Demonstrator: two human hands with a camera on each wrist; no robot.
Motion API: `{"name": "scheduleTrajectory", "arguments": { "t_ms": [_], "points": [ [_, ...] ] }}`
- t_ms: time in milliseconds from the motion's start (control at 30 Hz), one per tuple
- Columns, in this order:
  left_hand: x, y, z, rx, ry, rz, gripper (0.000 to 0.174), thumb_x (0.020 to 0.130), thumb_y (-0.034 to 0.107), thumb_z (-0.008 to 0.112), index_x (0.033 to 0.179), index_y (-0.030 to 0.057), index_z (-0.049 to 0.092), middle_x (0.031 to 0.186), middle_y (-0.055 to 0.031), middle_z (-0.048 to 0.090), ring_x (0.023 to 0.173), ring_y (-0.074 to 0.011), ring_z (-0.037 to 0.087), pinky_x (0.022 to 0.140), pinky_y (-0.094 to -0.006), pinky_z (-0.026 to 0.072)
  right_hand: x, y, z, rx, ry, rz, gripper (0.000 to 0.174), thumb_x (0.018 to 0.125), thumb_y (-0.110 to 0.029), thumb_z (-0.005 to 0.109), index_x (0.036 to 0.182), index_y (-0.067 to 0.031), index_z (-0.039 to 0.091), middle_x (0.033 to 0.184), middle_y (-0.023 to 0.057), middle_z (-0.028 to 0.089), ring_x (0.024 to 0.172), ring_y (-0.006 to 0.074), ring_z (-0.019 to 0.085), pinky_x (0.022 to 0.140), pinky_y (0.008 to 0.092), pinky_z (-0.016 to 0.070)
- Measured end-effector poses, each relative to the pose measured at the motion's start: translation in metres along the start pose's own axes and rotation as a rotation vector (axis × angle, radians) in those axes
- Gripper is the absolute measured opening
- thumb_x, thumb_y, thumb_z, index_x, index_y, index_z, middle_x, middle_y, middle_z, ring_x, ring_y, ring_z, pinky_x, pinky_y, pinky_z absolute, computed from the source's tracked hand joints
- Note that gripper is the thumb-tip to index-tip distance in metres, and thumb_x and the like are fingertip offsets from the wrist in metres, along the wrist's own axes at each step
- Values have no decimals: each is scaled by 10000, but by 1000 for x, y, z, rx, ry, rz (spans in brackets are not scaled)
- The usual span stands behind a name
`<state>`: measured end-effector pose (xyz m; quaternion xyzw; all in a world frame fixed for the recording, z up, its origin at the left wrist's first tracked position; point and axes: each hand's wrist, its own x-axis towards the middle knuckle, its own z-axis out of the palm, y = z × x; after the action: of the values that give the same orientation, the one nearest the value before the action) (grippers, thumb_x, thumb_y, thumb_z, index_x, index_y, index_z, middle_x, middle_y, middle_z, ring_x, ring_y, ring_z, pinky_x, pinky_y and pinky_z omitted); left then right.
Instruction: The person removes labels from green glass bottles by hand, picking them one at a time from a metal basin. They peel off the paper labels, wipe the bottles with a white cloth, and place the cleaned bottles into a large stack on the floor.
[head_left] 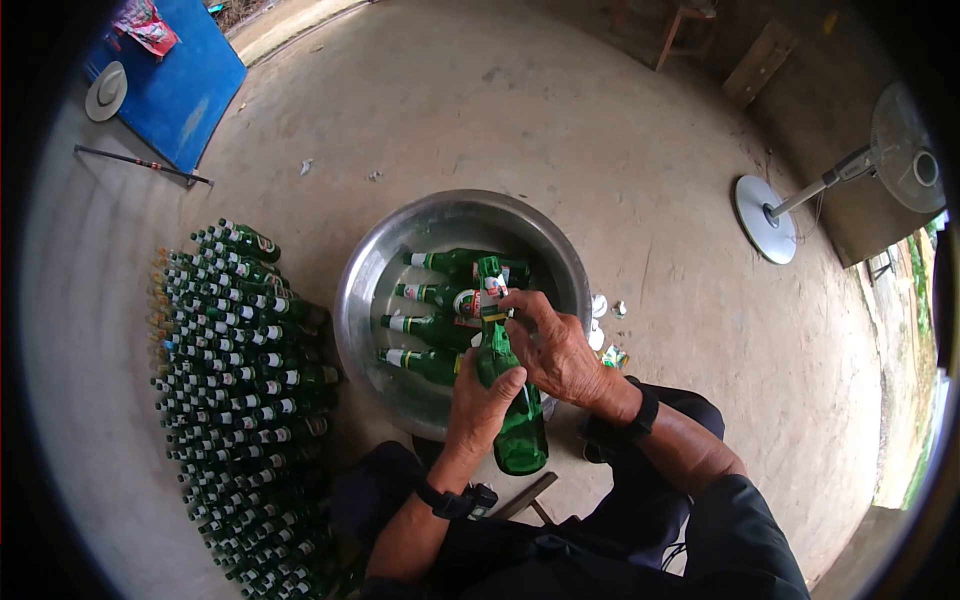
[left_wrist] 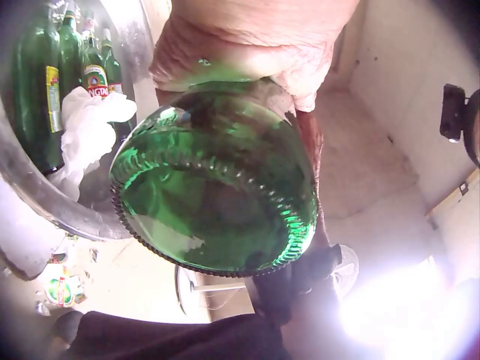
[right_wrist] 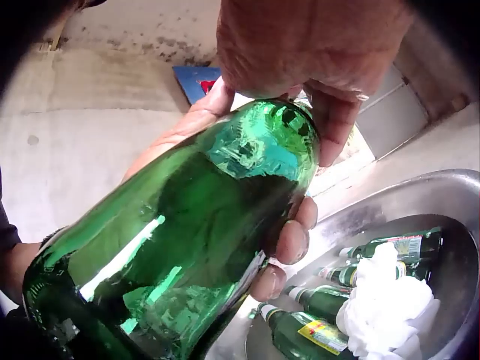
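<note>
A green glass beer bottle (head_left: 522, 435) is held tilted over the near rim of the metal basin, its base toward the person. The left hand (head_left: 484, 402) grips its body near the shoulder. At the neck, the right hand (head_left: 562, 352) has its thumb and forefinger around the paper neck label. The bare glass body shows no label in the right wrist view, where the right hand (right_wrist: 307, 52) covers the neck. In the left wrist view the ridged base of the bottle (left_wrist: 217, 202) fills the middle. Several labelled green bottles (head_left: 425, 330) lie inside the basin (head_left: 358, 290).
A white crumpled cloth (right_wrist: 386, 307) lies over the bottles in the basin. Many green bottles (head_left: 240, 400) stand packed at the left. Torn labels (head_left: 613, 356) litter the floor right of the basin. A standing fan (head_left: 768, 218) is at the far right.
</note>
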<state>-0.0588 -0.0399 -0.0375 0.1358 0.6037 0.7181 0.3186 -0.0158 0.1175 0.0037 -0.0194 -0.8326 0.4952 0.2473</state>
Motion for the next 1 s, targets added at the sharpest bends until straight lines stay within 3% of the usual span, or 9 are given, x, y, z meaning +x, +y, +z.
{"name": "scheduleTrajectory", "arguments": {
  "t_ms": [133,300,433,567,667,800,867,900,1000],
  "points": [
    [0,1,-1,48,10,3,738,857,549,797,1237,-31,546,1078,-84,606,988,-176,558,894,-334,470,-4,5,4,-19,31,-14,288,933,39,610,1194,-6,496,884,203,668,717,399,700,607,443,548],
    [-1,-5,-3,150,27,39,819,842,605,777,1251,-61,530,1097,-151,600,1010,-239,568,921,-380,468,-4,9,6,-47,80,-106,222,930,44,637,1090,-15,494,977,200,665,731,414,693,579,437,545],
    [0,-9,-7,221,14,119,803,879,637,711,1240,-58,535,1103,-173,589,1019,-265,565,922,-400,458,-4,2,4,-56,60,-32,388,956,-1,633,1307,-19,470,880,202,674,704,417,700,573,455,557],
    [0,-11,-6,241,48,96,796,898,660,673,1224,-53,541,1074,-162,583,987,-269,561,890,-411,456,-5,8,5,-61,55,-86,270,955,8,622,1202,18,513,963,231,666,774,440,698,617,479,574],
    [-1,-1,-1,194,43,76,826,882,693,675,1219,-50,543,1060,-143,578,973,-248,551,878,-394,459,-7,11,6,-66,21,-67,209,958,22,624,1139,5,523,1187,253,675,918,474,700,709,455,602],
    [-1,-1,2,170,83,62,790,888,670,687,1207,-39,548,1061,-121,584,958,-224,548,877,-379,460,-9,8,5,-99,8,-5,207,944,30,631,1125,9,533,1189,257,674,915,472,702,707,447,602],
    [-3,-5,1,176,104,43,769,891,659,691,1201,-31,552,1055,-111,587,951,-214,549,873,-374,460,-9,8,4,-84,32,-110,239,928,36,610,1152,49,527,1110,293,641,864,489,678,698,482,589],
    [-3,-2,1,163,88,59,745,898,648,689,1198,-22,554,1045,-101,587,944,-204,544,866,-366,458,-11,11,5,-106,36,-87,281,915,45,637,1180,27,544,1135,246,687,907,451,718,729,422,601],
    [-2,2,-2,128,68,52,701,915,631,683,1197,1,559,1015,-74,581,932,-174,527,848,-340,450,-11,8,6,-28,45,-23,451,906,56,638,1342,41,522,1030,230,698,912,408,734,756,412,591]
  ]
}}
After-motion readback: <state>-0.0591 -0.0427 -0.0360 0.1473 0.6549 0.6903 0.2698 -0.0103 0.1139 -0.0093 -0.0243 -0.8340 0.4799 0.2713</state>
